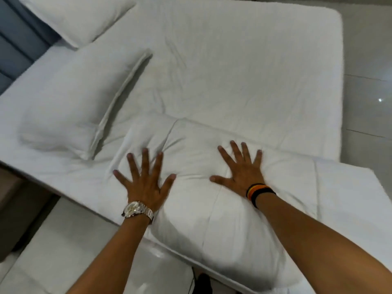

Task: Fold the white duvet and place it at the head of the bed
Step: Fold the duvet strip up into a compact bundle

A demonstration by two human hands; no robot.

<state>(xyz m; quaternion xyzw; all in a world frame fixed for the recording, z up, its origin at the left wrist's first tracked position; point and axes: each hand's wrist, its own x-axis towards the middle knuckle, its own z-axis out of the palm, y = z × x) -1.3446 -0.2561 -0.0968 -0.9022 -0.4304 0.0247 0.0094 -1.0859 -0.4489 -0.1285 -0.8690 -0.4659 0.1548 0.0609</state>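
Note:
The white duvet [222, 209] lies folded into a thick pad on the near edge of the bed [244, 71], part of it overhanging toward me. My left hand [145, 179], with a metal watch on the wrist, is pressed flat on the duvet's left part, fingers spread. Flat on the duvet's middle rests my right hand [239, 168], fingers spread too, with dark bands on its wrist. Neither hand grips the fabric.
Two white pillows lie at the head of the bed on the left: one [70, 96] near my left hand, another [78, 18] at the top. A blue padded headboard [14, 49] runs along the left edge. Pale tiled floor [371, 81] shows at right.

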